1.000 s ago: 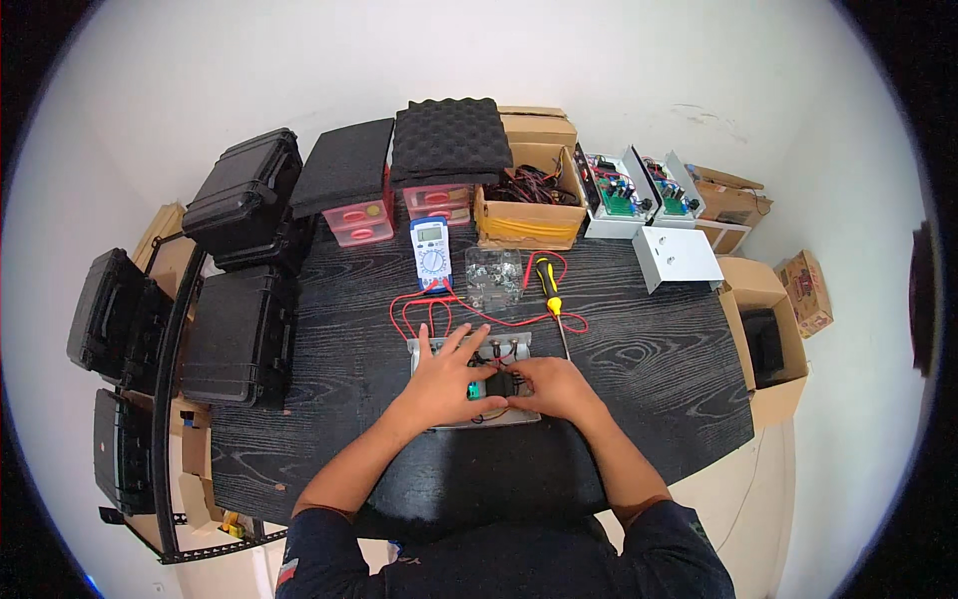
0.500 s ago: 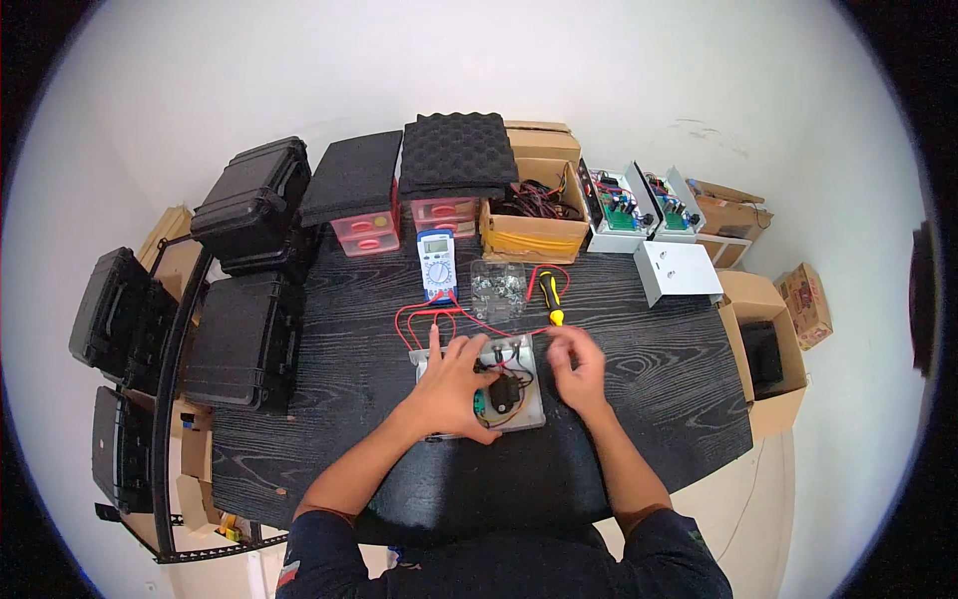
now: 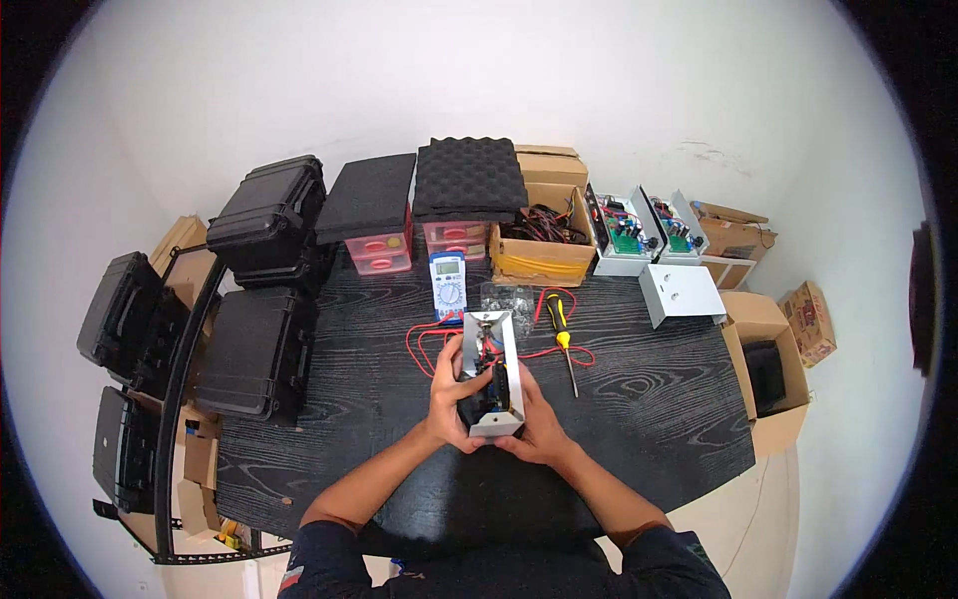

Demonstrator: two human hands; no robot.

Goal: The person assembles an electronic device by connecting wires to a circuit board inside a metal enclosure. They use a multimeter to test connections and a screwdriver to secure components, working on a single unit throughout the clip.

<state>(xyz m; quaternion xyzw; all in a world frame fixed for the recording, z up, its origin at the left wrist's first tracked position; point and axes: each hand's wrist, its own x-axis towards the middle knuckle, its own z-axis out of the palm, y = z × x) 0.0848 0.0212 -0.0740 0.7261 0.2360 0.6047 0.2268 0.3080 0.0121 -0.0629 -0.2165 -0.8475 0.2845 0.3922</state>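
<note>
Between my hands I hold an open metal enclosure [image 3: 511,387], light grey and stood on its side, with wires and dark parts inside. My left hand [image 3: 452,401] grips its left side, the index finger reaching in over the wiring. Along the right wall my right hand [image 3: 539,424] is wrapped, its fingertips partly hidden behind the metal. Just beyond the enclosure are a blue-and-white multimeter [image 3: 449,288] with red test leads [image 3: 421,344] and a clear plastic parts box [image 3: 509,302]. A yellow-and-black screwdriver [image 3: 561,324] lies to the right, its shaft toward me.
Black hard cases [image 3: 254,349] are stacked at the left. Red drawer units [image 3: 382,262] under black foam, a cardboard box of cables [image 3: 542,262] and opened units with green circuit boards [image 3: 626,240] line the back. A white metal cover [image 3: 685,292] and an open carton [image 3: 773,429] are at the right.
The enclosure has been tipped from lying flat onto its side and lifted into both hands. My right hand has moved left from near the screwdriver onto it. The view has shifted slightly.
</note>
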